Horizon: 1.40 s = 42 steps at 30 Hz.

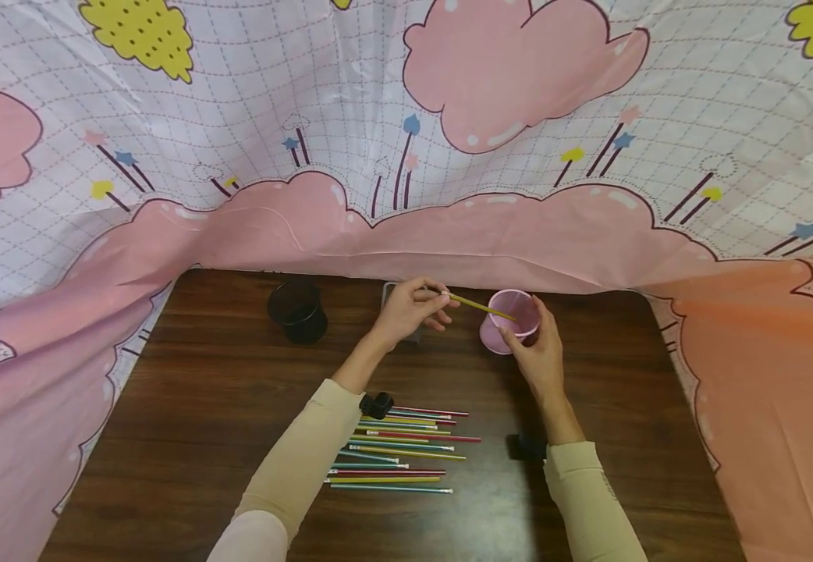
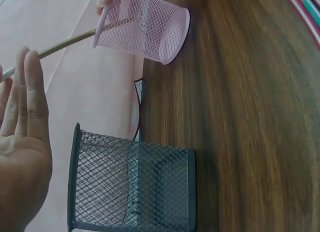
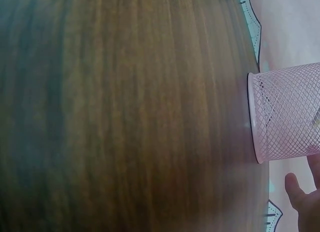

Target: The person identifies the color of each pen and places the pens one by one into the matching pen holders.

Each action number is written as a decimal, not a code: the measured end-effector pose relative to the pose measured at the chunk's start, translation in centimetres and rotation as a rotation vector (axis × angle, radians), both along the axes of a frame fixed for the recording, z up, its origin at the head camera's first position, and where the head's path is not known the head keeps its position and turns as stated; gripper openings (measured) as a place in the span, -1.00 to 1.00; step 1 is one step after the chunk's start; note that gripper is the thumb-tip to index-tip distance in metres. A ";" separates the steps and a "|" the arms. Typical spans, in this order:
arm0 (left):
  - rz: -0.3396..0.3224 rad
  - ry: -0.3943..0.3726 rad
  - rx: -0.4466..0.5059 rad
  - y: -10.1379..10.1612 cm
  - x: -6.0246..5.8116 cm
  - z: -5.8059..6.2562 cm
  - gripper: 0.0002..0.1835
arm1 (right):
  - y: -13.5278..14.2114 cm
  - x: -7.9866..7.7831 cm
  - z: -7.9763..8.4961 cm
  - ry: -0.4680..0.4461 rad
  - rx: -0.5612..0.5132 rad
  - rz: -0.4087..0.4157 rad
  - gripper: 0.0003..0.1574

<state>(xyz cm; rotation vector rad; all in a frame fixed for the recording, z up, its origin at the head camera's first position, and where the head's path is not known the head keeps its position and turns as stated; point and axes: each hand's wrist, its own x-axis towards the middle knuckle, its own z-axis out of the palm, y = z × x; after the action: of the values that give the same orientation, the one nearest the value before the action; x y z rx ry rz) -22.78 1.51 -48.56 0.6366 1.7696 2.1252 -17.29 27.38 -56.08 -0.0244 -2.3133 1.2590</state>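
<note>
Yellow pencil [image 1: 477, 304] between pinching left fingers [image 1: 431, 285], far end inside pink mesh cup [image 1: 494, 338]; right fingers [image 1: 545, 314] grip cup.

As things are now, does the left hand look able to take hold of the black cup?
Probably yes. The left hand pinches a yellow pencil whose far end is inside the pink cup, so it should let go first; bare table beside the black cup leaves the way fairly free.

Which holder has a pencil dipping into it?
Pink holder, rightmost, gripped by the right hand; the yellow pencil enters it. Black holder and grey holder show none.
</note>
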 end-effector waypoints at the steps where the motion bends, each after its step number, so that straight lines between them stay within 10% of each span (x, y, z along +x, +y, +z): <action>1: -0.001 -0.003 -0.002 0.0 0.0 -0.1 -0.75 | -0.1 0.0 -0.1 -0.001 0.000 0.002 -0.03; 18: -0.005 0.015 -0.001 -2.2 1.8 1.5 -0.75 | -0.5 0.6 0.1 -0.011 0.018 0.017 0.16; 32: 0.070 0.091 0.072 -5.8 1.7 1.6 -0.62 | -0.2 2.6 0.7 0.283 0.155 -0.113 0.13; 42: 0.098 0.105 0.072 -7.2 2.1 1.4 -0.65 | -0.9 4.1 0.8 0.304 0.174 -0.070 0.05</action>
<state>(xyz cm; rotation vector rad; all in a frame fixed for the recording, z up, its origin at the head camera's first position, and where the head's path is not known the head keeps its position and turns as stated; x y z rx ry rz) -20.63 -5.73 -47.18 0.7051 1.8204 2.2686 -13.24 26.47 -55.27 0.1353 -2.1281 0.9498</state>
